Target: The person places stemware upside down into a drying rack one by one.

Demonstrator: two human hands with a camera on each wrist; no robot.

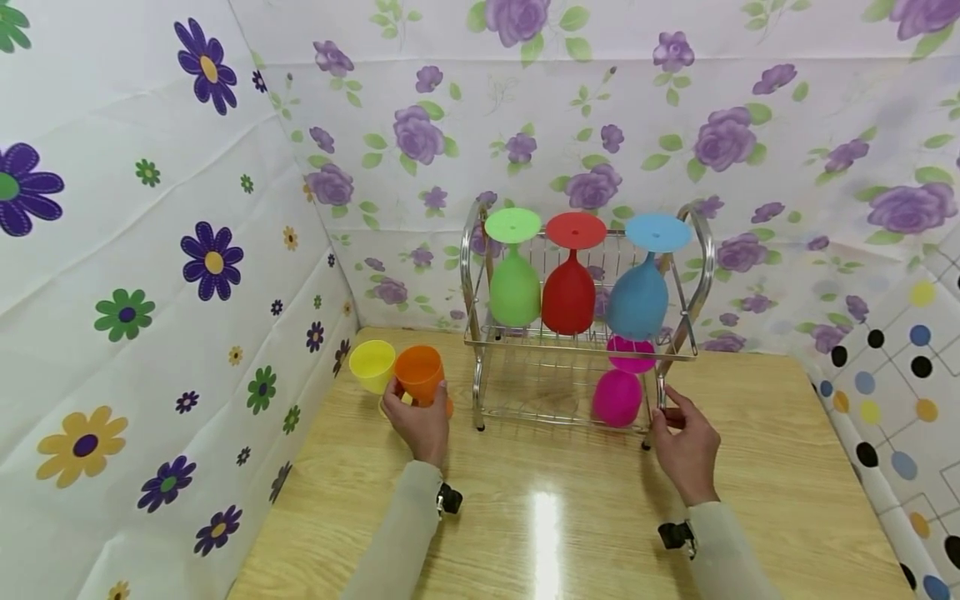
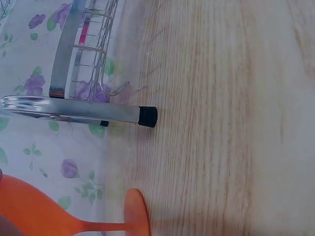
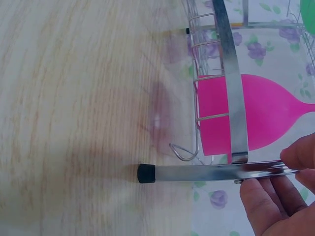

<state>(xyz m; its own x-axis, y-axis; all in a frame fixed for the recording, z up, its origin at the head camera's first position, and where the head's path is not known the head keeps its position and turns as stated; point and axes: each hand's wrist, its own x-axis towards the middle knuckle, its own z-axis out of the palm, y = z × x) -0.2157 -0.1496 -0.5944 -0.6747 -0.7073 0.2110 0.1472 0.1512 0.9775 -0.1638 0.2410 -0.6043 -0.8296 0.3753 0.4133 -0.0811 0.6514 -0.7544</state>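
My left hand (image 1: 422, 425) holds an upright orange plastic goblet (image 1: 420, 372) by its bowl, left of a two-tier metal dish rack (image 1: 480, 379). In the left wrist view, the orange goblet (image 2: 29, 209) shows its stem and round foot close to the wood; whether the foot touches is unclear. Just behind it stands a yellow goblet (image 1: 371, 365), its lower part mostly hidden. At the rack's right side, my right hand (image 1: 686, 442) grips the front leg (image 3: 266, 170) between thumb and fingers. A pink goblet (image 1: 618, 398) sits upside down on the lower shelf, near that hand.
Upside down on the upper shelf are a green goblet (image 1: 514, 287), a red goblet (image 1: 570, 292) and a blue goblet (image 1: 637, 300). The rack stands on a wooden table (image 1: 570, 517) near the flowered back wall (image 1: 465, 192). Patterned sheets also line both sides.
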